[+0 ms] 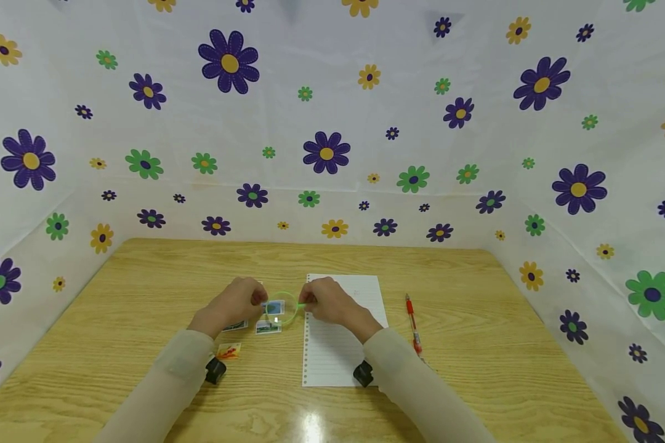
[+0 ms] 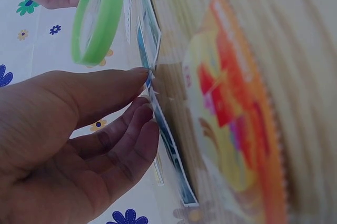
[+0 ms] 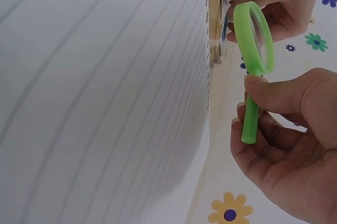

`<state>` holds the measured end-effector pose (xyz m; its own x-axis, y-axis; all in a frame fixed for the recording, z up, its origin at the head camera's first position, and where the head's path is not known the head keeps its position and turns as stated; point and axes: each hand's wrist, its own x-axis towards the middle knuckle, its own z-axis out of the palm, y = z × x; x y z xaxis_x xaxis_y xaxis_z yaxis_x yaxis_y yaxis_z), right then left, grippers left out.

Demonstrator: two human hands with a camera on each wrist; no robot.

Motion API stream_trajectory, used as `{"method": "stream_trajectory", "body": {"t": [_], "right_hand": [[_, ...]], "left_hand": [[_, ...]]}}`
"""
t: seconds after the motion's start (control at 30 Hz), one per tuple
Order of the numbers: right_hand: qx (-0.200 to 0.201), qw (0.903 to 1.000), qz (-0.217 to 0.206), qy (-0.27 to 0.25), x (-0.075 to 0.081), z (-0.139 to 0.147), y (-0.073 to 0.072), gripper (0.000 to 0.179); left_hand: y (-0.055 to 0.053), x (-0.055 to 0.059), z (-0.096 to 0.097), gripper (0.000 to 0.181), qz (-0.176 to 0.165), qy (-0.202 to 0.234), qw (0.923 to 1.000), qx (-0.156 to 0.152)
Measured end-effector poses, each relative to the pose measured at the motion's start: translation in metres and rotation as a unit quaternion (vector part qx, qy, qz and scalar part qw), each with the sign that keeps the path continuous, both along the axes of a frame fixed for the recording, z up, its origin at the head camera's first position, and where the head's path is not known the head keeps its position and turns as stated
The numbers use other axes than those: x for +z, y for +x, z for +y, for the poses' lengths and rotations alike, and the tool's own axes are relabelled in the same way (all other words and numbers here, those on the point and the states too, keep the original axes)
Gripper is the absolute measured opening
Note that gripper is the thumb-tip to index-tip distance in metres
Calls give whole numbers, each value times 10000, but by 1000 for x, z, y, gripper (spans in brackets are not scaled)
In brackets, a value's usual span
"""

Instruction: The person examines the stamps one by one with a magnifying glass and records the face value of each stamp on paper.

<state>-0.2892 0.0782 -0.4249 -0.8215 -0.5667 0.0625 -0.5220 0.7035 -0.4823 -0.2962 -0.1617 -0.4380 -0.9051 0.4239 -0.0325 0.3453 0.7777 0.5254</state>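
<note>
My right hand (image 1: 332, 301) grips the handle of a green magnifying glass (image 3: 245, 37), thumb on one side and curled fingers on the other. The round lens hangs over a blue stamp (image 1: 274, 307) left of the paper. At that stamp's left edge, my left hand (image 1: 234, 304) pinches it between thumb and fingertips. A stamp with a green landscape (image 1: 268, 328) lies just below it. Another dark stamp (image 1: 237, 325) lies partly under the left hand. Nearer the left wrist is an orange and yellow stamp (image 2: 231, 113) with a perforated edge.
A lined sheet of paper (image 1: 338, 351) with punched holes lies beneath my right hand and forearm. To its right is a red pen (image 1: 412, 320). The wooden table (image 1: 161, 271) is bordered by a flower-patterned cloth (image 1: 288, 123) at the back and sides.
</note>
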Motion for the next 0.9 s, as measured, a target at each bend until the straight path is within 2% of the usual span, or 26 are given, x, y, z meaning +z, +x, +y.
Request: {"method": "stream_trajectory", "body": {"t": [0.27, 0.53, 0.9], "right_hand": [[1, 10000, -17, -13, 3, 2, 1, 7], [13, 10000, 67, -2, 2, 3, 2, 7], [46, 9998, 162, -55, 5, 5, 7, 6]], "left_hand": [[0, 0, 1, 11, 23, 5, 10000, 19], [-1, -2, 0, 10, 183, 23, 9998, -89], [-1, -2, 0, 10, 177, 8, 9998, -73]]}}
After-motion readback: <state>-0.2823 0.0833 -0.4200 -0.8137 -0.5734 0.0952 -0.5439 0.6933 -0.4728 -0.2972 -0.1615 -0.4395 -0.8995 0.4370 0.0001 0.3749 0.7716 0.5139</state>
